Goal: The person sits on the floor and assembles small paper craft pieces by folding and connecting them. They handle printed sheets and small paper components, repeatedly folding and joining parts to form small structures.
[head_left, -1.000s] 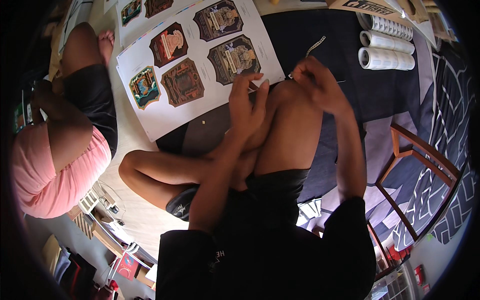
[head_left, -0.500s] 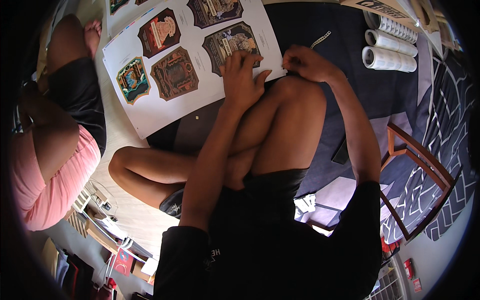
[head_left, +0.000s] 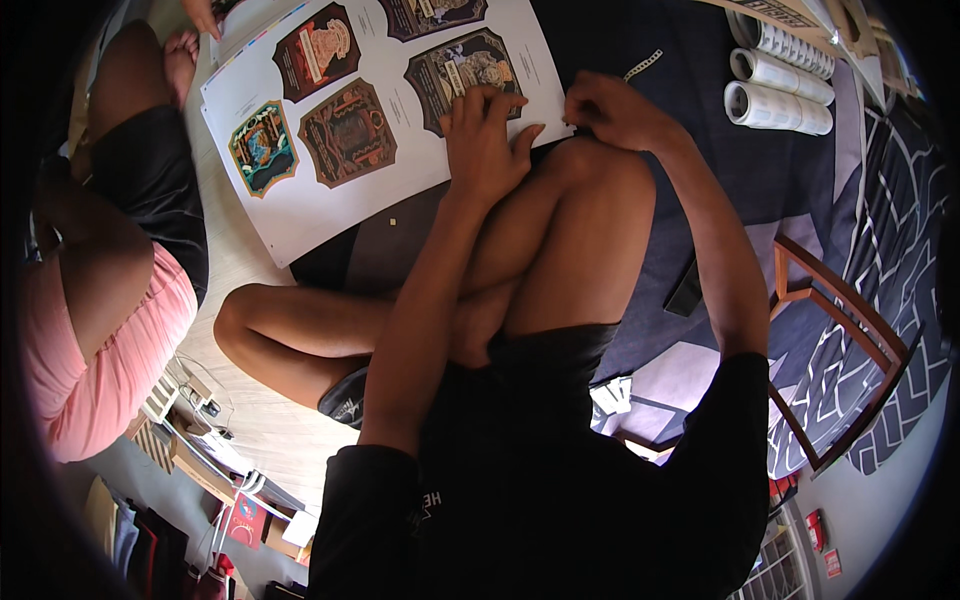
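A large white printed sheet lies before me, with several ornate dark, red and teal label designs on it. My left hand rests on the sheet over the lower edge of a dark label, its fingers spread and thumb apart. Just past the sheet's right edge, beside its near corner, my right hand is closed with fingers curled. Whatever it may pinch is hidden. A narrow pale strip lies just beyond that hand.
White paper rolls lie at the far right, near a cardboard box. A wooden frame stands at the right, and a black flat object lies beside my right forearm. Another person in pink sits at the left.
The other person's hand has come into view at the top left, by the sheet's far edge. The sheet and both my hands appear slightly higher in view; their hold looks the same.
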`<state>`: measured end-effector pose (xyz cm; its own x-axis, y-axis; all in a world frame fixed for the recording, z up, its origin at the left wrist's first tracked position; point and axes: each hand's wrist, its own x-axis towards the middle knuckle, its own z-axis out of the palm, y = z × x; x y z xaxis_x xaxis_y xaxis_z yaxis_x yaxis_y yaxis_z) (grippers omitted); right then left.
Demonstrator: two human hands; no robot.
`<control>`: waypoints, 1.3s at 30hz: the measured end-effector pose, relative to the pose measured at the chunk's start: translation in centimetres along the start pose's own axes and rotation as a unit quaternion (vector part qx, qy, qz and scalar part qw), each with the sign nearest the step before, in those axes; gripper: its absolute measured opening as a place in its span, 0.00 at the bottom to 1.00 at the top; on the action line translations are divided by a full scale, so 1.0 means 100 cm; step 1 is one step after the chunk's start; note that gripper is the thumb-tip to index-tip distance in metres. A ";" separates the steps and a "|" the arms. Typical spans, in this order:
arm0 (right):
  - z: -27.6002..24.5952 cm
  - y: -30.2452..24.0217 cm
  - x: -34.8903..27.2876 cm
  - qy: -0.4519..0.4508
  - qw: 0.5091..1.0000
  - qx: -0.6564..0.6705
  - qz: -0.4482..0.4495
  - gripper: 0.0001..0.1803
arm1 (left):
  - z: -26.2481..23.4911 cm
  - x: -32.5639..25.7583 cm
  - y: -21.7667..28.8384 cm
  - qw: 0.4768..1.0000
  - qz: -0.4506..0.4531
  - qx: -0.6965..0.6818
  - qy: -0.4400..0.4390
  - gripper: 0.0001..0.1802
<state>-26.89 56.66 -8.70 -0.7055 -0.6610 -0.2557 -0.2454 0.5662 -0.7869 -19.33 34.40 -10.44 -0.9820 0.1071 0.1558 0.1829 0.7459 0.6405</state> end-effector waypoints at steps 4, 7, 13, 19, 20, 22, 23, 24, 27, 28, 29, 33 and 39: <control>0.002 0.000 0.002 0.015 0.999 -0.034 -0.020 0.02 | 0.000 0.000 0.000 1.000 0.005 -0.002 0.005 0.20; 0.002 -0.005 0.004 0.011 0.999 -0.033 -0.012 0.02 | 0.000 -0.001 -0.001 1.000 0.005 -0.004 0.006 0.20; 0.002 -0.008 0.004 0.013 0.999 -0.047 -0.015 0.02 | 0.004 -0.001 0.000 1.000 0.000 -0.002 0.018 0.21; -0.001 -0.015 0.006 -0.006 0.998 -0.061 0.024 0.03 | 0.013 0.004 0.015 0.998 -0.042 0.037 0.041 0.26; -0.001 -0.015 0.006 -0.005 0.998 -0.064 0.026 0.03 | 0.014 0.004 0.016 0.997 -0.048 0.042 0.046 0.26; -0.001 -0.013 0.006 -0.005 0.997 -0.068 0.025 0.03 | 0.015 0.005 0.018 0.997 -0.054 0.046 0.041 0.27; 0.000 -0.013 0.005 -0.005 0.997 -0.070 0.025 0.03 | 0.015 0.006 0.019 0.996 -0.057 0.048 0.038 0.27; 0.000 -0.013 0.005 0.002 0.997 -0.077 0.017 0.03 | 0.014 0.006 0.020 0.996 -0.061 0.051 0.036 0.27; 0.003 -0.014 0.004 0.018 0.996 -0.088 0.003 0.03 | 0.014 0.006 0.021 0.995 -0.069 0.058 0.031 0.28; 0.003 -0.015 0.004 0.017 0.996 -0.085 0.004 0.03 | 0.014 0.006 0.021 0.995 -0.070 0.057 0.031 0.28; 0.002 -0.016 0.005 0.017 0.996 -0.082 0.004 0.03 | 0.014 0.006 0.021 0.995 -0.070 0.056 0.030 0.28; 0.002 -0.015 0.005 0.013 0.997 -0.077 0.007 0.02 | 0.014 0.007 0.022 0.994 -0.085 0.061 0.017 0.29; 0.001 -0.009 0.004 0.034 0.995 -0.092 -0.009 0.02 | 0.010 0.014 0.031 0.989 -0.122 0.078 -0.021 0.29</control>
<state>-26.87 55.83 -8.10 -0.7417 -0.6406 -0.1989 -0.3721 0.6397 -0.6725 -20.21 37.50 -9.01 -0.9977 -0.0633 -0.0229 -0.0658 0.8449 0.5309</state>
